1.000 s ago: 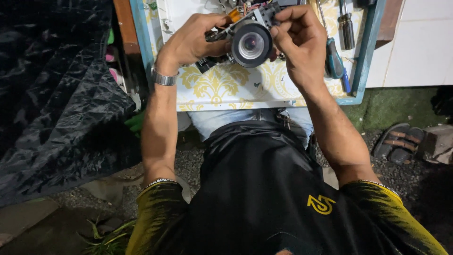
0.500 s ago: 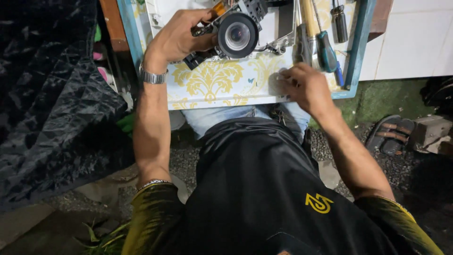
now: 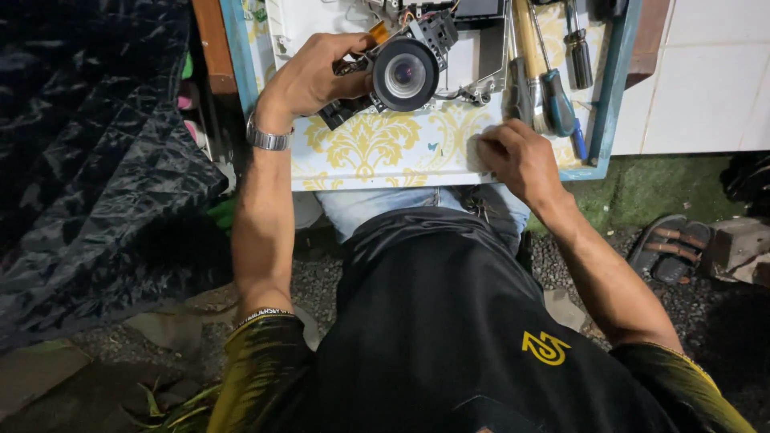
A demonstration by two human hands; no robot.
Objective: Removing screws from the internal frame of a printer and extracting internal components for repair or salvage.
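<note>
- Lens unit point(image 3: 403, 74) sits in your left hand point(image 3: 317, 76), fingers closed around its black body, raised over the far part of the desk point(image 3: 377, 152).
- Grip it by the housing only; keep fingertips off the glass and the orange ribbon cable point(image 3: 380, 33).
- Right hand point(image 3: 517, 156) rests at the near desk edge, fingers curled; whether they pinch something, I cannot tell.
- Screwdrivers point(image 3: 553, 88) lie just beside it, so move sideways carefully; free room is on the yellow pattern between your hands.
</note>
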